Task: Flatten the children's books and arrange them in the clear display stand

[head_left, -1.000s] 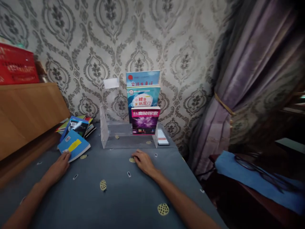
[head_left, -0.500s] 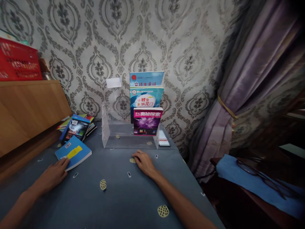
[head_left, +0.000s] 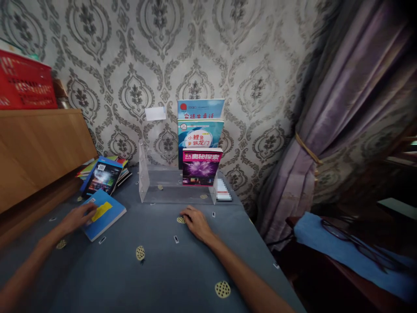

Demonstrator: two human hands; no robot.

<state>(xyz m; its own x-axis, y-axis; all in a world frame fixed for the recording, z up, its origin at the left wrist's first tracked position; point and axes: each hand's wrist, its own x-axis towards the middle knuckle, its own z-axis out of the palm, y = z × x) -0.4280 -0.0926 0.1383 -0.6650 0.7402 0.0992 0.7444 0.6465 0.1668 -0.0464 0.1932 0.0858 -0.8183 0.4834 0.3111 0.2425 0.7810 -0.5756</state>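
Note:
My left hand [head_left: 76, 218] is over the left part of a blue book [head_left: 109, 221] with a yellow patch on its cover. Its fingers are apart and bent, holding nothing; whether they touch the cover I cannot tell. The book lies flat on the table. My right hand [head_left: 195, 222] rests on the tablecloth with loosely bent fingers and nothing in it. Behind it stands a clear tiered book rack [head_left: 163, 198]. On its right side three books stand one before another: a magenta book [head_left: 202, 169], a teal book [head_left: 195, 130] and a light blue book [head_left: 211, 106].
A pile of books [head_left: 103, 174] lies at the left beside a wooden cabinet [head_left: 39, 148] carrying a red basket [head_left: 29, 82]. A white card [head_left: 155, 114] is at the rack's top left. Glasses [head_left: 352, 239] lie on a blue cloth [head_left: 312, 234] at the right, near the curtain [head_left: 293, 174].
My left hand has moved up from the blue book's near left edge to over its cover. The book lies almost where it was. My right hand has stayed still.

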